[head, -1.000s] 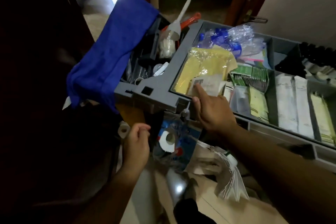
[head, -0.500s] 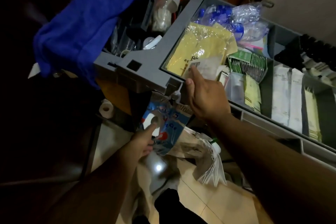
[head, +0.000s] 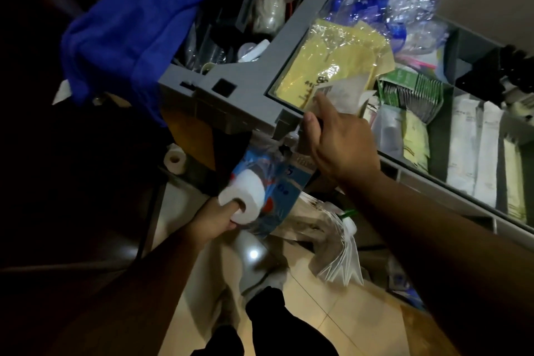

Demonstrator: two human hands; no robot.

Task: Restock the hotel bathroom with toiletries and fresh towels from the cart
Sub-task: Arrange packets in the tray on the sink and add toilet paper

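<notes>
The grey housekeeping cart fills the upper right, its top tray holding packets of toiletries. A blue and clear plastic bag hangs from the cart's front corner. My left hand holds a white toilet paper roll at the bag's mouth, with a finger inside the roll's core. My right hand grips the cart's front edge beside the top of the bag. A second toilet paper roll lies low in the dark under the cart's left side.
A blue cloth drapes over the cart's left bin. The tray holds a yellow packet, green sachets and white wrapped packs. More clear bags hang below the cart. Tiled floor lies underneath.
My left hand reached into the hanging bag and has drawn a toilet paper roll out toward me. My right hand stayed on the cart edge.
</notes>
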